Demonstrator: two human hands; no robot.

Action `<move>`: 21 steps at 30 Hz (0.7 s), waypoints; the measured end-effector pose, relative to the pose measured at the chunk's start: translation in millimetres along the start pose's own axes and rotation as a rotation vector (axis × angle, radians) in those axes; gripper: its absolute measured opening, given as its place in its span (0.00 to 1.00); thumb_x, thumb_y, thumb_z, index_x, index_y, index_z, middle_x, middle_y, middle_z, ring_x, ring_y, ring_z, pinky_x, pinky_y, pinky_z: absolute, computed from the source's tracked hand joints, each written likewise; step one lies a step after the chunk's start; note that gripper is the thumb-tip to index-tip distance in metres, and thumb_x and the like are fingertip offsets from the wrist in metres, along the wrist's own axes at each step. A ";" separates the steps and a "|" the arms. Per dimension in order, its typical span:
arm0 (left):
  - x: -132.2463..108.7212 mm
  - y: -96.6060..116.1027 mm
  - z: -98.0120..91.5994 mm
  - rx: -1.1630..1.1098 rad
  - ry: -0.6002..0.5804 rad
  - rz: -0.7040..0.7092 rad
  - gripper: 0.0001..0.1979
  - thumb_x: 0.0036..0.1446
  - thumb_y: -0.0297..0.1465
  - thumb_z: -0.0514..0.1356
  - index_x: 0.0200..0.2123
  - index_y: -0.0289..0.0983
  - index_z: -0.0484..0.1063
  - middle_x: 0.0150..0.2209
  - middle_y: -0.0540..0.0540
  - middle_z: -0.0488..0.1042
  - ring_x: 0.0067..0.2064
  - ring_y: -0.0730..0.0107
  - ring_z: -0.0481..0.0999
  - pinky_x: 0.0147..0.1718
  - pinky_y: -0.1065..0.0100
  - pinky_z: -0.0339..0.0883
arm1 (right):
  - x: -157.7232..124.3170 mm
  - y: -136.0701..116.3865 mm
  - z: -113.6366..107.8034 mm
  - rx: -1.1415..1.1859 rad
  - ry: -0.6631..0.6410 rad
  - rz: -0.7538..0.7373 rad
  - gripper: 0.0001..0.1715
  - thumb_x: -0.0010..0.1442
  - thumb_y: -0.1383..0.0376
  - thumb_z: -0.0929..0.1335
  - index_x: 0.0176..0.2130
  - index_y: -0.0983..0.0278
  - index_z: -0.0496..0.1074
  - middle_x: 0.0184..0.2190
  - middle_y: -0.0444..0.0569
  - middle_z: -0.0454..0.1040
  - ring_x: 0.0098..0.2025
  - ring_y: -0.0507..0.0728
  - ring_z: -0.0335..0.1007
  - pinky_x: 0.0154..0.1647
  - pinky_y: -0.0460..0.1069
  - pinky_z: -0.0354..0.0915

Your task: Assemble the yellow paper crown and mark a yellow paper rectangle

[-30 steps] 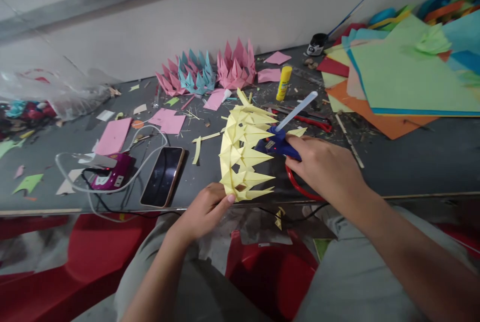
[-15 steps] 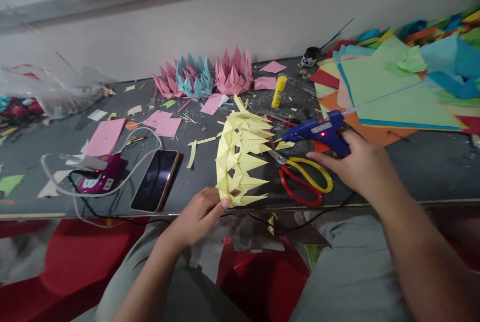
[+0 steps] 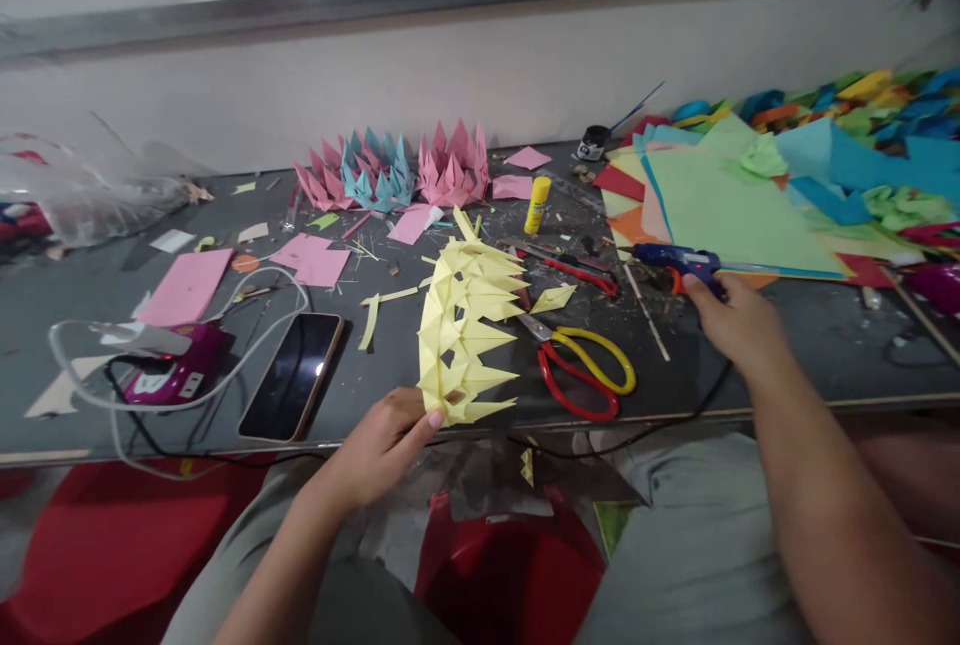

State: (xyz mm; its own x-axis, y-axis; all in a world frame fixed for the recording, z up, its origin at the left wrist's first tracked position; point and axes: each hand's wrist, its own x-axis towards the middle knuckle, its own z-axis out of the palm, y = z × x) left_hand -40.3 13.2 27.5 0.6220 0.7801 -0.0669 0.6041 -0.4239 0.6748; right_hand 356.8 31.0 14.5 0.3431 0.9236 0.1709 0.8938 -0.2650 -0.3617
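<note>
A spiky yellow folded-paper band (image 3: 465, 325) lies on the dark grey table (image 3: 817, 345). My left hand (image 3: 386, 445) pinches its near end at the table's front edge. My right hand (image 3: 735, 320) is out to the right, fingers closed on the handle of a blue glue gun (image 3: 675, 260), which lies low against the table beside the stacked coloured paper. The gun's black cord runs back along the table edge. Scissors with red and yellow handles (image 3: 581, 365) lie between my two hands.
A phone (image 3: 292, 375) and a purple device with cables (image 3: 169, 375) sit at the left. Pink and blue paper crowns (image 3: 390, 170), a yellow glue stick (image 3: 537, 204) and pink paper scraps lie farther back. Stacked coloured sheets (image 3: 735, 205) fill the right. Red chairs stand below.
My right hand has carried the glue gun away from the yellow band, rightward to the table by the paper stack. The scissors are now uncovered. My left hand keeps its pinch.
</note>
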 end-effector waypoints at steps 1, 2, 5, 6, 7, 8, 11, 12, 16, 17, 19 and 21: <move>-0.2 -0.6 0.2 -0.003 0.001 0.001 0.22 0.64 0.39 0.43 0.19 0.36 0.57 0.22 0.51 0.64 0.26 0.74 0.62 0.30 0.70 0.58 | 1.3 -2.3 2.0 0.014 -0.029 0.031 0.31 0.60 0.49 0.53 0.40 0.68 0.70 0.33 0.65 0.74 0.31 0.63 0.69 0.29 0.53 0.61; -0.3 -1.2 0.4 -0.008 0.000 0.003 0.22 0.64 0.38 0.43 0.19 0.36 0.57 0.22 0.51 0.64 0.27 0.74 0.62 0.31 0.70 0.58 | 3.1 -5.0 5.2 0.032 -0.053 0.083 0.30 0.60 0.49 0.54 0.40 0.67 0.70 0.33 0.63 0.74 0.32 0.62 0.69 0.30 0.53 0.61; -0.3 -2.4 0.6 -0.017 0.004 0.009 0.22 0.64 0.38 0.43 0.20 0.36 0.58 0.23 0.50 0.66 0.27 0.74 0.63 0.31 0.70 0.59 | 9.4 -12.9 18.0 0.056 -0.079 0.148 0.28 0.59 0.50 0.56 0.40 0.67 0.72 0.32 0.59 0.75 0.33 0.62 0.70 0.30 0.52 0.61; -0.3 -2.4 0.5 -0.016 0.006 0.010 0.22 0.64 0.38 0.43 0.20 0.36 0.59 0.23 0.50 0.66 0.27 0.73 0.63 0.31 0.70 0.59 | 11.1 -15.0 21.8 0.057 -0.086 0.156 0.28 0.58 0.50 0.57 0.40 0.67 0.73 0.32 0.59 0.75 0.33 0.63 0.70 0.29 0.52 0.61; -0.3 -2.4 0.4 -0.013 0.009 0.011 0.22 0.64 0.38 0.43 0.20 0.36 0.59 0.23 0.50 0.66 0.27 0.73 0.64 0.31 0.70 0.59 | 12.2 -16.9 24.6 0.056 -0.094 0.162 0.28 0.57 0.49 0.58 0.39 0.67 0.73 0.31 0.58 0.75 0.33 0.63 0.71 0.29 0.52 0.61; -0.3 -2.2 0.3 -0.010 0.010 0.009 0.22 0.64 0.39 0.43 0.20 0.36 0.59 0.23 0.50 0.66 0.27 0.73 0.64 0.31 0.70 0.59 | 12.7 -18.5 26.4 0.054 -0.100 0.166 0.29 0.56 0.49 0.59 0.39 0.67 0.74 0.30 0.58 0.75 0.33 0.63 0.71 0.29 0.52 0.61; -0.4 -1.8 0.5 -0.008 0.007 0.002 0.22 0.64 0.39 0.43 0.20 0.36 0.60 0.24 0.49 0.67 0.28 0.73 0.64 0.32 0.70 0.60 | 11.1 -22.4 25.5 0.036 -0.091 0.168 0.28 0.54 0.49 0.60 0.38 0.67 0.74 0.31 0.57 0.76 0.34 0.64 0.71 0.31 0.52 0.61; -0.5 -1.8 0.6 -0.011 0.006 0.003 0.22 0.64 0.39 0.42 0.20 0.36 0.60 0.24 0.49 0.67 0.28 0.73 0.64 0.32 0.69 0.60 | 9.8 -23.4 23.7 0.037 -0.079 0.165 0.26 0.54 0.49 0.60 0.38 0.66 0.74 0.32 0.57 0.76 0.34 0.64 0.71 0.31 0.53 0.61; -0.6 -1.5 1.2 -0.018 -0.001 0.026 0.22 0.64 0.39 0.42 0.20 0.36 0.60 0.24 0.49 0.67 0.27 0.73 0.63 0.33 0.69 0.60 | 3.1 -28.1 13.5 0.089 -0.018 0.131 0.21 0.55 0.52 0.61 0.35 0.65 0.73 0.34 0.57 0.75 0.35 0.63 0.70 0.32 0.54 0.61; -0.6 -1.1 1.3 -0.018 -0.001 0.029 0.23 0.64 0.39 0.42 0.20 0.36 0.60 0.24 0.49 0.67 0.27 0.73 0.63 0.33 0.69 0.60 | 0.8 -29.6 10.7 0.095 -0.007 0.121 0.20 0.55 0.53 0.61 0.35 0.64 0.72 0.35 0.57 0.75 0.35 0.63 0.70 0.33 0.54 0.62; -0.7 -0.2 1.3 -0.023 0.005 0.033 0.23 0.64 0.38 0.42 0.20 0.36 0.60 0.24 0.49 0.67 0.27 0.73 0.63 0.33 0.69 0.59 | -4.7 -33.2 5.9 0.110 0.028 0.087 0.20 0.57 0.53 0.59 0.34 0.64 0.71 0.35 0.58 0.74 0.36 0.63 0.70 0.35 0.54 0.62; -1.2 0.8 1.4 -0.033 0.010 0.035 0.22 0.64 0.38 0.43 0.20 0.36 0.61 0.24 0.49 0.67 0.27 0.73 0.62 0.32 0.69 0.59 | -10.1 -37.4 3.1 0.166 0.101 0.035 0.19 0.58 0.52 0.58 0.33 0.62 0.70 0.33 0.57 0.74 0.35 0.63 0.69 0.36 0.55 0.63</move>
State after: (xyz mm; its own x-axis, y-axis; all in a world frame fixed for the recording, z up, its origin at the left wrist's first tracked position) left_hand -39.9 11.2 27.0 0.6376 0.7696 -0.0353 0.5651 -0.4360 0.7004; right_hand 319.0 32.5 23.4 0.4078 0.8800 0.2434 0.8236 -0.2394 -0.5141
